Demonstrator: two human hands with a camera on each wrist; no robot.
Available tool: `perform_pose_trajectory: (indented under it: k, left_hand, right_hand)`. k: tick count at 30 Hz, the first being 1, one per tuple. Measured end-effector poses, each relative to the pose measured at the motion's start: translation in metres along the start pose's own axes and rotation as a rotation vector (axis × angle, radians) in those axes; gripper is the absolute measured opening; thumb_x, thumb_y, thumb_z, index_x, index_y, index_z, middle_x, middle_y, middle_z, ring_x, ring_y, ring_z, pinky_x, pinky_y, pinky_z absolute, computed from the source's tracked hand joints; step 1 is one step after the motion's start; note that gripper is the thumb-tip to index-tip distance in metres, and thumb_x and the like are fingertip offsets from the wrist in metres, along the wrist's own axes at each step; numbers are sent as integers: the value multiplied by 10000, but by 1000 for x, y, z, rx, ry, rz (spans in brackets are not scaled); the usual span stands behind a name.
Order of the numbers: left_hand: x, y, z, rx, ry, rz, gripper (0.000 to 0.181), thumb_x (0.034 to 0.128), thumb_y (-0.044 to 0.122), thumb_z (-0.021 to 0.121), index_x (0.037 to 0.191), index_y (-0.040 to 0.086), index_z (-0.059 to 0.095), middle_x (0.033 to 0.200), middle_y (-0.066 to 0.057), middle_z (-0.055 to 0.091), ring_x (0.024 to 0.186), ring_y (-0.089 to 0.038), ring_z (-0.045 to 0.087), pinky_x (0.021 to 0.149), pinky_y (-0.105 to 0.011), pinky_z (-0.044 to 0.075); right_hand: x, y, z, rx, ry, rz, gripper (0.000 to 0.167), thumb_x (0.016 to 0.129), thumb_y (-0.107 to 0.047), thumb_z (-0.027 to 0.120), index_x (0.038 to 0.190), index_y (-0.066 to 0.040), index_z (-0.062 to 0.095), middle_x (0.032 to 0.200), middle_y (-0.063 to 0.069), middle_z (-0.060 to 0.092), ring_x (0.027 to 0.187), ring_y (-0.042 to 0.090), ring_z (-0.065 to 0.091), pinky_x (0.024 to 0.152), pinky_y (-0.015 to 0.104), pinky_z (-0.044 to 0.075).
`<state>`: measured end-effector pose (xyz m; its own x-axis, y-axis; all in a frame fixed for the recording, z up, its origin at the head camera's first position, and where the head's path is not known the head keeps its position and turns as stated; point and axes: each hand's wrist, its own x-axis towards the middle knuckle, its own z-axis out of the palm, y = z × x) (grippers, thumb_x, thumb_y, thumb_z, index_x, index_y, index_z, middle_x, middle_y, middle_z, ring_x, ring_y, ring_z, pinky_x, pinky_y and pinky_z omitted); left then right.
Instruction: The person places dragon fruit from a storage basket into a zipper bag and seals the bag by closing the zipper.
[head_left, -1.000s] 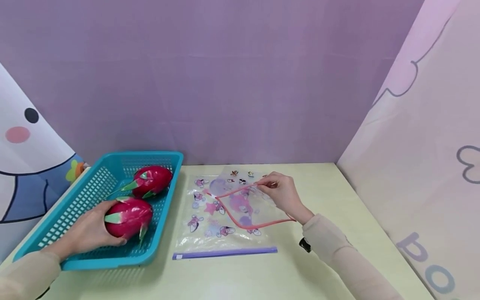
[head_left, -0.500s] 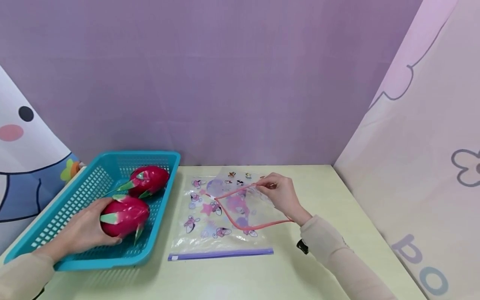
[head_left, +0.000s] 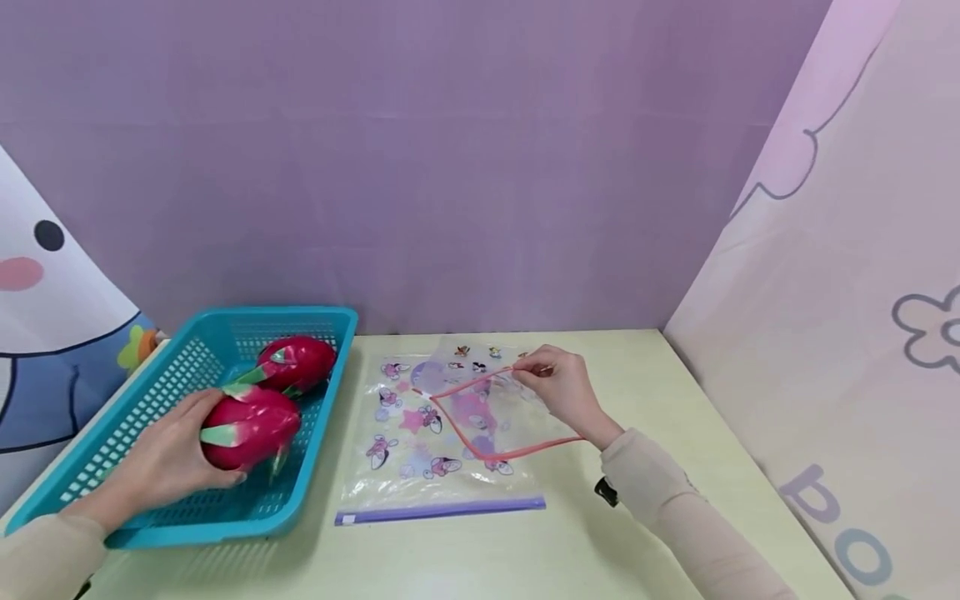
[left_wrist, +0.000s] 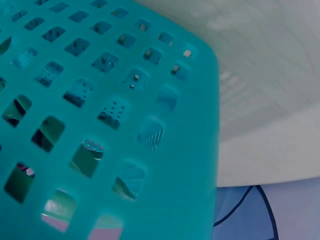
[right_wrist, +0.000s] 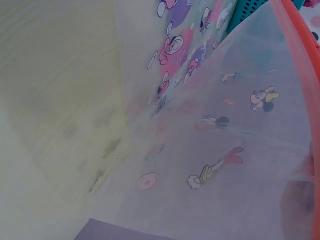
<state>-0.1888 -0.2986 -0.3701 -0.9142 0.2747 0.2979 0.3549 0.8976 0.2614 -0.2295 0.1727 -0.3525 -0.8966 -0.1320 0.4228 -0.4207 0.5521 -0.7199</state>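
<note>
In the head view my left hand (head_left: 167, 450) grips the nearer red dragon fruit (head_left: 255, 427) inside the blue basket (head_left: 300, 479). Behind it in the basket lies a second dragon fruit (head_left: 300, 360). My right hand (head_left: 562, 390) pinches the red rim (head_left: 517, 452) of a clear printed bag, and its mouth gapes. Under that bag a second clear bag with a purple slider strip (head_left: 442, 509) lies flat on the table. The left wrist view shows the basket's perforated wall (left_wrist: 175, 150); the left hand is hidden there. The right wrist view shows the raised bag's printed film (right_wrist: 220, 135) close up.
The basket stands at the left of the pale table (head_left: 637, 533). A purple cloth (head_left: 480, 167) hangs behind the table, and printed cloths stand at the left and right sides.
The left hand and its fruit have shifted slightly in the basket, the fruit's leafy end now nearer the second fruit. The right hand still pinches the rim. The head view has shifted a little.
</note>
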Motion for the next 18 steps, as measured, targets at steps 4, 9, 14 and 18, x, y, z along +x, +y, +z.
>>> perform_pose_trajectory:
  k: [4, 9, 14, 18]
  left_hand:
    - [-2, 3, -4, 12, -1, 20, 1089, 463, 391, 889, 1278, -106, 364, 1206, -263, 414, 989, -440, 419, 591, -536, 506]
    - [-2, 6, -8, 41, 19, 18, 1095, 450, 372, 895, 1280, -106, 364, 1209, -274, 411, 991, -451, 413, 584, -543, 503]
    - [-2, 11, -12, 24, 64, 30, 1073, 440, 315, 907, 1273, -87, 363, 1204, -269, 409, 991, -449, 402, 553, -529, 503]
    - [-1, 17, -16, 28, 117, 22, 1065, 428, 263, 910, 1270, -85, 359, 1200, -275, 406, 990, -454, 395, 554, -550, 496]
  right_hand:
    - [0, -2, 1, -12, 28, -22, 71, 772, -58, 717, 837, -77, 738, 826, 35, 675, 685, 121, 583, 586, 191, 495]
    - [1, -3, 1, -8, 38, -43, 69, 772, -57, 717, 837, -70, 738, 810, 45, 675, 679, 128, 591, 583, 187, 492]
    - [0, -4, 1, -6, 34, -52, 63, 774, -54, 715, 830, -70, 736, 795, 42, 671, 683, 129, 593, 595, 191, 497]
    - [-1, -5, 2, 2, 16, -27, 64, 785, -70, 709, 843, -69, 734, 799, 25, 666, 694, 134, 585, 613, 206, 504]
